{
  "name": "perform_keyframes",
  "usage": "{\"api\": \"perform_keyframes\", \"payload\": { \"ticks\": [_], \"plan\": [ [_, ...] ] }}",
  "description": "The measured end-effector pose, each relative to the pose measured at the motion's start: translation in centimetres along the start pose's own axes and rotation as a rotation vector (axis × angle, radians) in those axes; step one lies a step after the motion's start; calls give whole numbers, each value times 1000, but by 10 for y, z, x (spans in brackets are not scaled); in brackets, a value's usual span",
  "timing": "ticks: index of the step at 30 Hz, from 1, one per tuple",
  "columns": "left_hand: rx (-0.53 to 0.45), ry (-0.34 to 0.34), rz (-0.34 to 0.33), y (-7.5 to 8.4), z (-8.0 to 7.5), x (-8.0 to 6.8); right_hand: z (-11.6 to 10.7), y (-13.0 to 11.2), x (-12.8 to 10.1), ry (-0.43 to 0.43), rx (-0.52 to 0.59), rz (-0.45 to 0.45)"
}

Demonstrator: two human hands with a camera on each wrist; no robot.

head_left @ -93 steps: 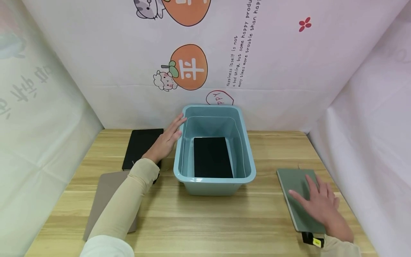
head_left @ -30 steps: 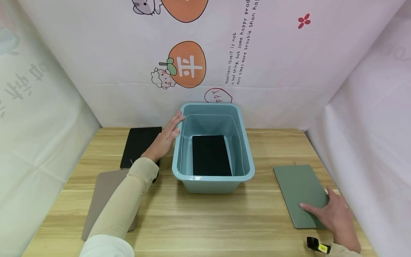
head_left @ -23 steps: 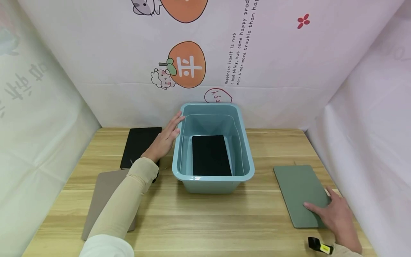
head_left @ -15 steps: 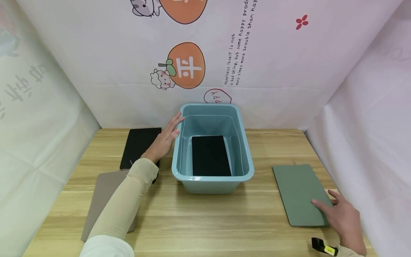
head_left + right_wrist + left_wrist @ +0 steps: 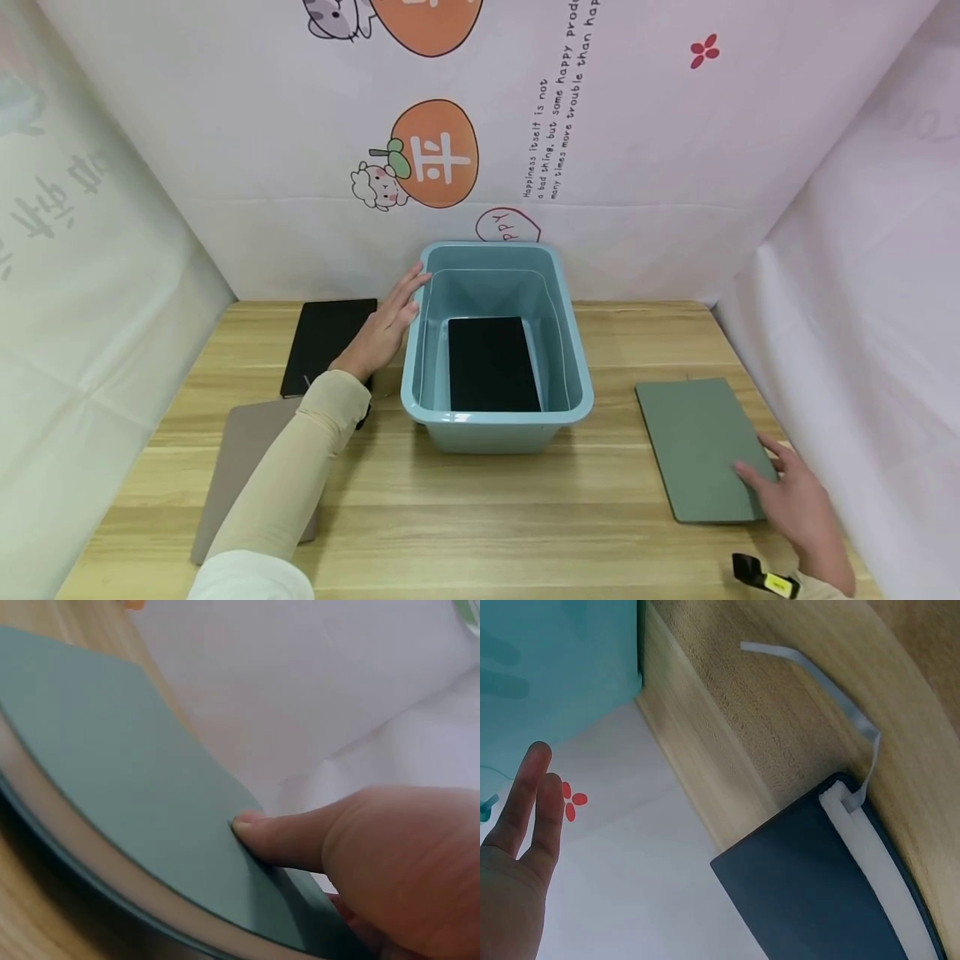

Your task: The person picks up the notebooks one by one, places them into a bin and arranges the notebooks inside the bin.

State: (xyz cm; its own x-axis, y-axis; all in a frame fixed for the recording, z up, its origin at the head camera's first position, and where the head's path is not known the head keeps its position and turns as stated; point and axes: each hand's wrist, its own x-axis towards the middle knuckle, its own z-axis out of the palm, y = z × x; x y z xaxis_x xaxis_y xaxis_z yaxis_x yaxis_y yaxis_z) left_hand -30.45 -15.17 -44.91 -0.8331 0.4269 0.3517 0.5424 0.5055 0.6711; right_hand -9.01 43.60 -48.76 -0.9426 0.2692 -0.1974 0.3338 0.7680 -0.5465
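A teal plastic bin (image 5: 495, 419) stands mid-table with a black notebook (image 5: 492, 363) flat on its floor. My left hand (image 5: 386, 321) rests with straight fingers against the bin's left outer wall; in the left wrist view this hand (image 5: 517, 847) is beside the teal wall (image 5: 555, 667). At the right lies a green notebook (image 5: 693, 442). My right hand (image 5: 787, 492) holds its near right corner. The right wrist view has the thumb (image 5: 277, 840) on the green cover (image 5: 112, 772), and the other fingers are hidden.
A second black notebook (image 5: 324, 337) with a white ribbon (image 5: 832, 690) lies left of the bin, a brown one (image 5: 243, 450) nearer, partly under my left sleeve. A black and yellow device (image 5: 765, 575) sits on my right wrist. Cloth walls close three sides.
My right hand slid from the middle of the green notebook to its near right corner, and the notebook shifted slightly away. The left hand and the bin stayed put.
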Motion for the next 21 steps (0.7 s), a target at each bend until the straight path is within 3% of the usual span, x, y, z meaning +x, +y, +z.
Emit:
{"api": "perform_keyframes", "payload": {
  "ticks": [4, 9, 16, 21],
  "plan": [
    [-5, 2, 10, -1, 1, 1, -6, 1, -4, -83, 128, 17],
    [-2, 7, -4, 0, 1, -1, -13, 0, -7, -150, 151, 48],
    [-2, 7, 7, -1, 1, 0, -18, -5, -8, -133, 138, 40],
    [-6, 13, 8, 0, 1, 0, -18, -10, -10, -40, 92, -20]
  ]
}}
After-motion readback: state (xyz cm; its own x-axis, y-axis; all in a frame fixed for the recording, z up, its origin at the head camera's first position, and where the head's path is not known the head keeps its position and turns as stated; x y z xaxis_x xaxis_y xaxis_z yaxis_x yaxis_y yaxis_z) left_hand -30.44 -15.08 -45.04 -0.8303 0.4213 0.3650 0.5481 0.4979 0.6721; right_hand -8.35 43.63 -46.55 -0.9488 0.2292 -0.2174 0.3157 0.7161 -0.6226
